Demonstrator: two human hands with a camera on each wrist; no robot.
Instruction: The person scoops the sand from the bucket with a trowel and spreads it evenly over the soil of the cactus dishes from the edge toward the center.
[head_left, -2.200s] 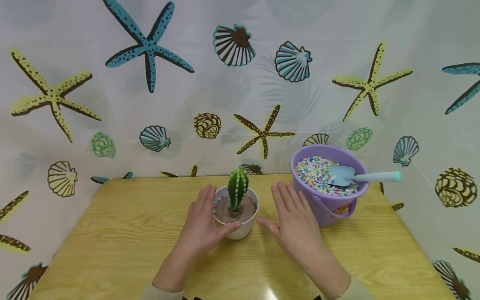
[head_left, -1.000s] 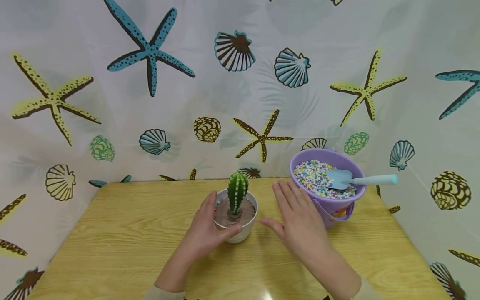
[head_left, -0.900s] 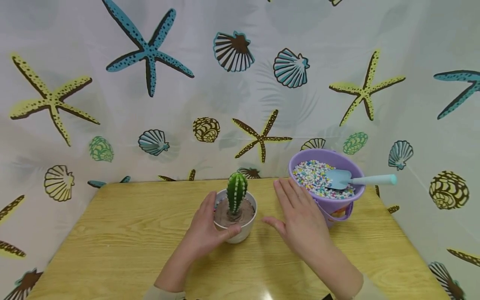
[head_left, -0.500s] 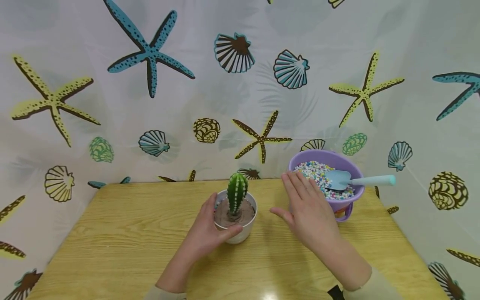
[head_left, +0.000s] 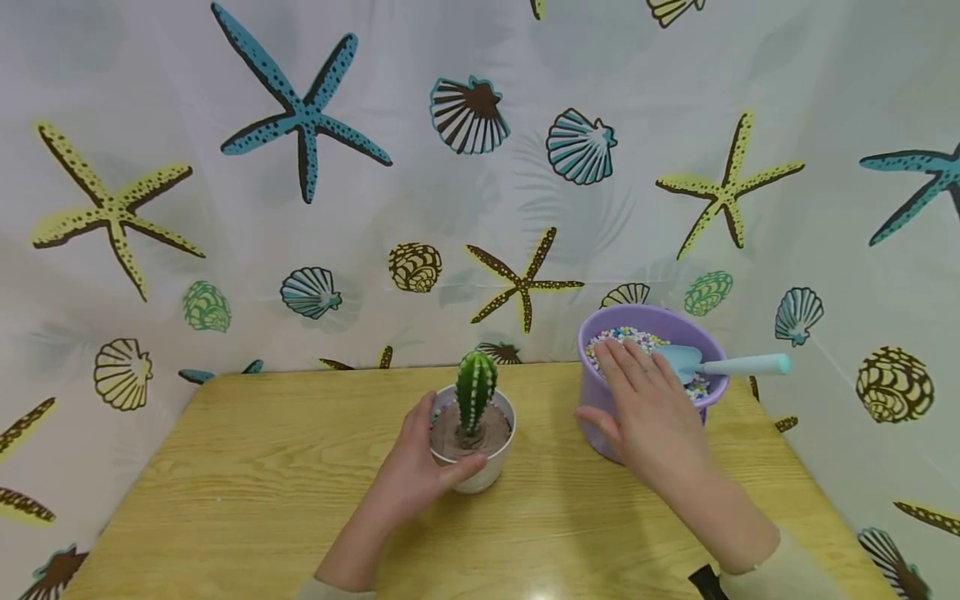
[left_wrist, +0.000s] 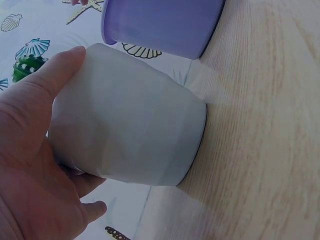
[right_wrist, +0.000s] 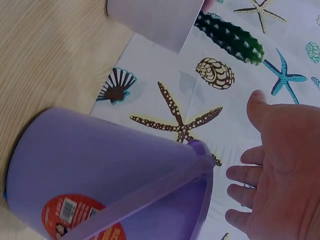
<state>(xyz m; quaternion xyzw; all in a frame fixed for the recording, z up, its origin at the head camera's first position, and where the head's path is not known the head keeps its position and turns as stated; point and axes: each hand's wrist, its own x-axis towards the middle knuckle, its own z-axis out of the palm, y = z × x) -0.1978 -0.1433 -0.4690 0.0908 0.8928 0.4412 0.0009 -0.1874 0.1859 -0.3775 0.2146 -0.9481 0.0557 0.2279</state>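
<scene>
A green cactus stands upright in brown soil inside a white pot on the table. My left hand grips the pot from its left side, thumb at the near rim and fingers round the far side; in the left wrist view the thumb lies at the pot's rim. My right hand is above the near left side of a purple bucket, fingers straight and holding nothing. Colourful small beads fill the bucket, and a light blue scoop rests on them, partly behind my right hand.
The wooden table carries the pot near its middle and the bucket at the back right. A cloth printed with starfish and shells hangs behind it and at the sides. The bucket's handle hangs along its side.
My right hand has moved right and away from beside the pot to over the bucket. The left hand has closed in on the pot from the left. The cactus pot and bucket stay in place.
</scene>
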